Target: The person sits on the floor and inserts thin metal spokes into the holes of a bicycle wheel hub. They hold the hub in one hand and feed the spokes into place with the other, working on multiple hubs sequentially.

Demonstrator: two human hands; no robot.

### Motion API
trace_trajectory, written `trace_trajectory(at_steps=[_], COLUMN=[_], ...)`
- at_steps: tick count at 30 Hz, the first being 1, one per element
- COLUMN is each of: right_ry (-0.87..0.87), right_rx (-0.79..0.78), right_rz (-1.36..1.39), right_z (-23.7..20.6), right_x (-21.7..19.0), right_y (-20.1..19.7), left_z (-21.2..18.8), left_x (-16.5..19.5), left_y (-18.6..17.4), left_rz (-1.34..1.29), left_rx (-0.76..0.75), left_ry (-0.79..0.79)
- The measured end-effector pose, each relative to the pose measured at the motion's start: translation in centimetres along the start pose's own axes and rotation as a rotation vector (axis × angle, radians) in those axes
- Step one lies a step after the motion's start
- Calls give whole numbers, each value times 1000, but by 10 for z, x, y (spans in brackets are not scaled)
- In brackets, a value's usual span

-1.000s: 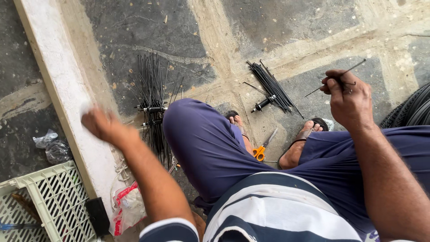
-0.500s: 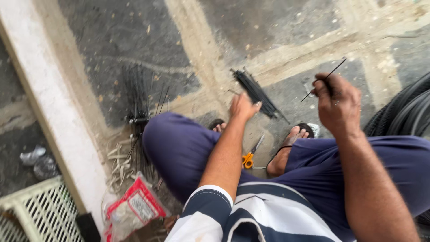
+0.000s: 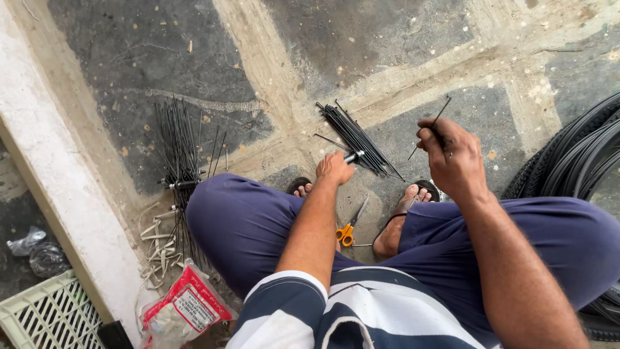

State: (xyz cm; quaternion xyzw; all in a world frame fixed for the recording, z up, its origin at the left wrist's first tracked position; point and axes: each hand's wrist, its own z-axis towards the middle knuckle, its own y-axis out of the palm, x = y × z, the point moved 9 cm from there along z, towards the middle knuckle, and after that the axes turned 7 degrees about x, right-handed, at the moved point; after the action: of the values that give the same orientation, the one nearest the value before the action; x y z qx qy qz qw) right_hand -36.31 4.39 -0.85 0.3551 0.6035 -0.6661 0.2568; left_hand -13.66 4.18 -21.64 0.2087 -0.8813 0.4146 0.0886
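Left hand: your left hand [image 3: 334,168] is gripping the bundle of thin black metal spokes [image 3: 354,137] on the floor.
Right hand: your right hand [image 3: 452,155] is pinching a single thin black spoke [image 3: 436,120].

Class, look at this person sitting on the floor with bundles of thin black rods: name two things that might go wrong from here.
The left hand grips the bundle of rods at one end, so loose rods might slide out and scatter. The right hand holds a single rod pointing up, which might poke someone. The scissors lie by bare feet.

Open floor ahead, clutter near the knees

Bare floor [image 3: 387,39] lies free beyond the spoke bundle [image 3: 355,137]; a second spoke pile [image 3: 179,148] and white ledge [image 3: 58,194] block the left, tyres [image 3: 568,161] the right, scissors [image 3: 349,229] between the feet.
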Motion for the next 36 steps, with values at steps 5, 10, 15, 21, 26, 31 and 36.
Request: trace_trajectory(at_steps=[5, 10, 15, 21, 26, 31, 36], right_ry=[5, 77, 271, 295, 298, 249, 150], right_rx=[-34, -64, -134, -282, -291, -190, -98], right_rz=[-40, -105, 373, 652, 750, 756, 447], right_z=[-1, -7, -27, -67, -86, -93, -93], right_x=[10, 28, 38, 21, 16, -7, -35], right_y=[9, 17, 29, 73, 78, 84, 65], left_z=[-17, -43, -132, -188, -168, -153, -167], left_x=[35, 76, 103, 69, 48, 41, 33], left_y=[-55, -91, -143, -187, -176, -173, -186], left_rz=[-157, -194, -180, -570, -998, -1374, -1064], left_rx=[269, 132, 180, 201, 84, -8, 277], left_ry=[175, 266, 699, 957, 833, 774, 882])
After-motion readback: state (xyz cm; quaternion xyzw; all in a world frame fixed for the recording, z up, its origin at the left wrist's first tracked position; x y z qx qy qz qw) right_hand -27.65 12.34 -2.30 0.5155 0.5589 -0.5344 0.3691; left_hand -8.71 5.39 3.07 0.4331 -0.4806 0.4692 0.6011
